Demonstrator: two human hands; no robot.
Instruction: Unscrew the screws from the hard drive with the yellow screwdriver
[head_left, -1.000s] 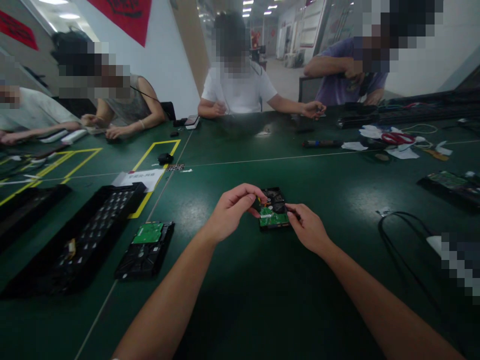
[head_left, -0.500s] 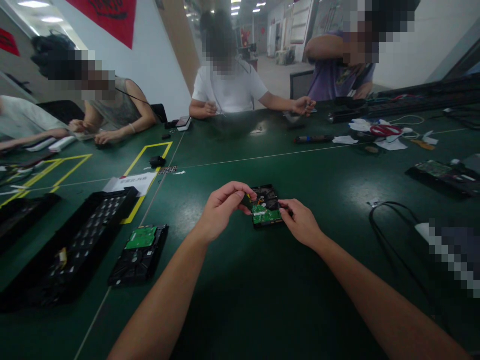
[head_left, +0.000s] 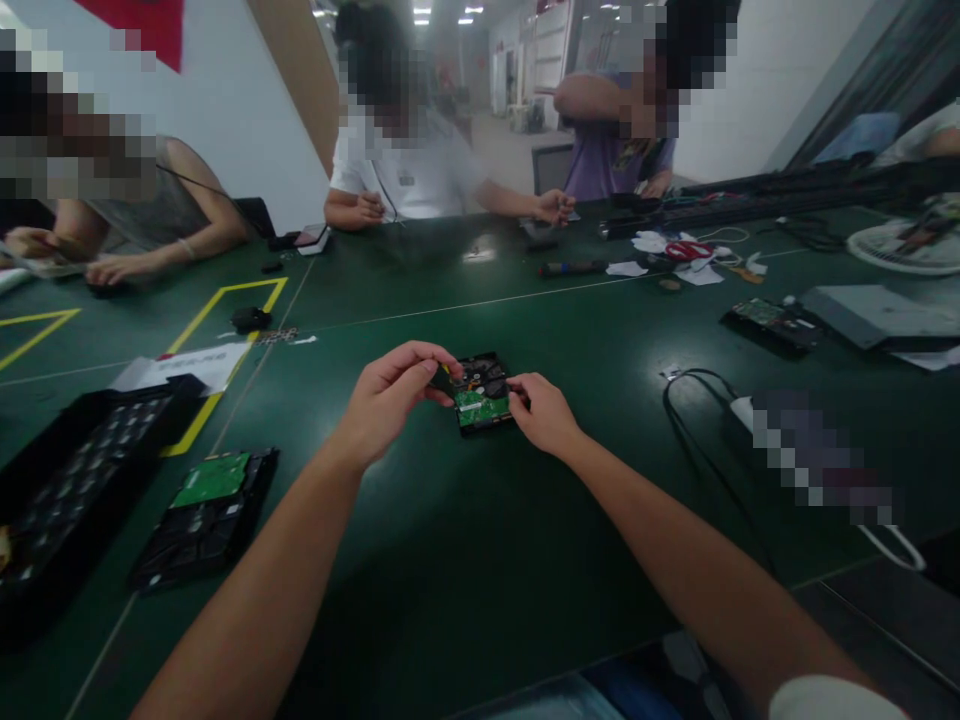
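Observation:
A hard drive [head_left: 487,407] lies on the green table in front of me, its green circuit board facing up. My right hand [head_left: 549,412] is closed on the drive's right edge, thumb and fingers gripping it. At the drive's left side, my left hand [head_left: 401,392] is closed in a pinch. A bit of yellow and something dark show at those fingertips, too small to name. A second hard drive [head_left: 206,515] rests to the left, also with a green board on top.
A long black tray [head_left: 97,455] and a paper sheet [head_left: 184,368] are on the left. To the right lie a black cable [head_left: 694,375], a circuit-board unit [head_left: 772,325] and a grey box [head_left: 877,310]. Several people sit across the table; one wears a white shirt [head_left: 409,180].
My view has turned to the right, so everything appears further left. Both hands keep about the same positions at the hard drive.

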